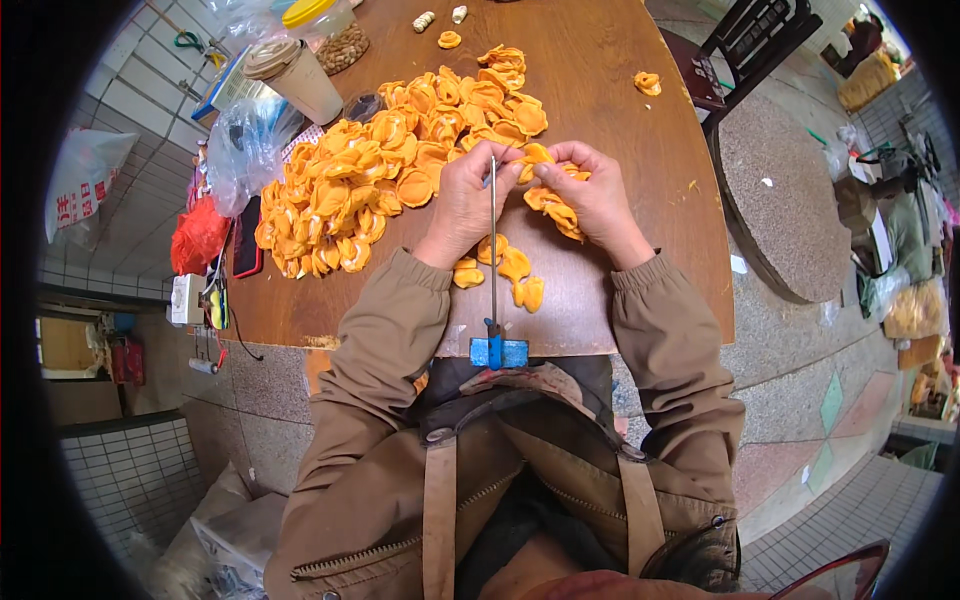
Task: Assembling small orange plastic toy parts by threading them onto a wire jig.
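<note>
Above the table, my left hand [466, 198] and my right hand [592, 192] meet with fingers pinched together. Between their fingertips is a puffy orange petal-shaped piece [536, 157]; its material is unclear. More orange pieces in a joined cluster [553, 212] hang below my right hand's fingers. A thin upright metal rod [493, 250] stands beside my left hand, rising from a blue clamp [498, 352] at the table's near edge. Several loose orange pieces [514, 264] lie around the rod. Left of my hands spreads a large heap of similar orange pieces [345, 190].
On the wooden table [660, 260], a lidded cup [296, 80], a yellow-lidded jar [335, 40] and a clear plastic bag [245, 150] stand beyond the heap. A phone [247, 240] lies at the left edge. One orange piece [648, 83] sits far right. A dark chair [745, 55] stands beyond.
</note>
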A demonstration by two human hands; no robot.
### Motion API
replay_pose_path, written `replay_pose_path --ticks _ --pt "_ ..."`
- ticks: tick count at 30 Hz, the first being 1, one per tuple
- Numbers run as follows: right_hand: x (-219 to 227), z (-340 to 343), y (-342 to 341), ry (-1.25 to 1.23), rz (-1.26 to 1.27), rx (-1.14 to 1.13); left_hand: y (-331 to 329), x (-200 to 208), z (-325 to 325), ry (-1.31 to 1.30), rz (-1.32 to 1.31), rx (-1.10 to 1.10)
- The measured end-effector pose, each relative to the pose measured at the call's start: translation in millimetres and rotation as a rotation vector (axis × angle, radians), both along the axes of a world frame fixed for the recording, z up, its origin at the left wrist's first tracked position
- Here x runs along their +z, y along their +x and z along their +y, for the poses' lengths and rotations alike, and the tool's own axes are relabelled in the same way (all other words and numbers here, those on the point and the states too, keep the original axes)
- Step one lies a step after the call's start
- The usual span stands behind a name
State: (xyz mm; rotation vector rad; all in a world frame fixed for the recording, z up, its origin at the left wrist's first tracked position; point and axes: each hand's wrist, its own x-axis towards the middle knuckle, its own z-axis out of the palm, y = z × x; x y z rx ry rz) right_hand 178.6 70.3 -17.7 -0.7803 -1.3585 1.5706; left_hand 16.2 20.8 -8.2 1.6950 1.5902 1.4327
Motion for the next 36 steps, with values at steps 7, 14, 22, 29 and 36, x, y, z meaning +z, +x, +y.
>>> replay_pose_path --ticks 7,14,22,29,36 --pt "-3.9 -3.7 -2.3 0.175 -0.228 -0.184 5.1 2.1 -4.1 0.037 0.13 0.158" --pt "-1.8 -9.6 -10.0 0.118 -0.171 -0.148 11.0 3.2 -7.0 0.146 0.276 0.186" --pt "-12.9 -10.7 -10.5 0.152 -0.244 -0.105 16.8 -6.8 -11.0 0.164 0.304 0.161" --pt "-10.9 -11.1 -7.8 0.176 -0.347 -0.122 18.0 -6.7 -10.7 0.068 0.278 0.079" --pt "-15.7 -5.9 -5.2 -0.075 -0.116 -0.009 2.4 -5.6 -5.9 -0.421 -0.864 -0.253"
